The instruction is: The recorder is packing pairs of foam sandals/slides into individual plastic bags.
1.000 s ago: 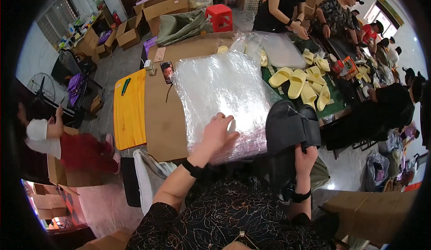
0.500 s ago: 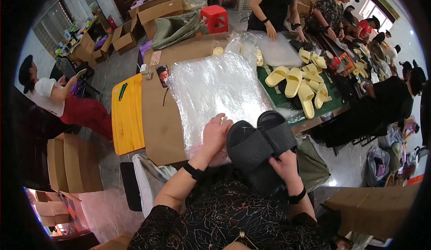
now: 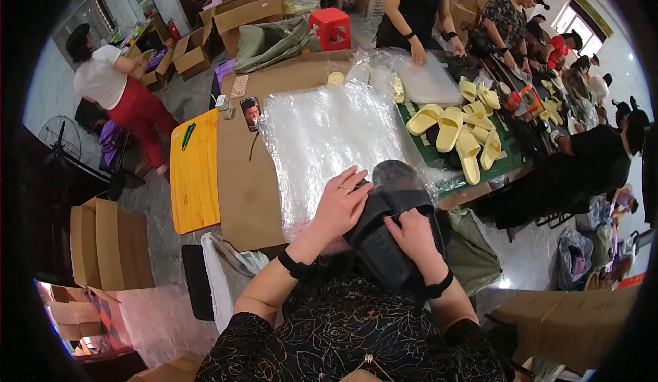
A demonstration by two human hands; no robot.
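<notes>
A pair of black slide sandals (image 3: 387, 252) is in front of my chest, one over the other, with ribbed straps. My right hand (image 3: 413, 234) grips them near the straps, fingers curled over the upper one. My left hand (image 3: 340, 200) lies along their left edge with its fingers bent over the side; its fingertips are partly hidden. The far end of the upper sandal looks greyish, and I cannot tell whether clear film covers it. Beneath and beyond my hands lies a stack of clear plastic bags (image 3: 329, 135) on a brown cardboard sheet (image 3: 240, 197).
Pale yellow slides (image 3: 449, 128) are heaped on a green mat (image 3: 504, 166) to the right. A phone (image 3: 251, 113) and green pens (image 3: 188, 136) on a yellow board (image 3: 195, 193) are at the left. Co-workers stand across and along the table. A red stool (image 3: 330, 29) is behind.
The sandals have gone from side by side to overlapping. My right hand has moved up and left onto the straps; my left hand has come over their edge. At far left, a person has stood up.
</notes>
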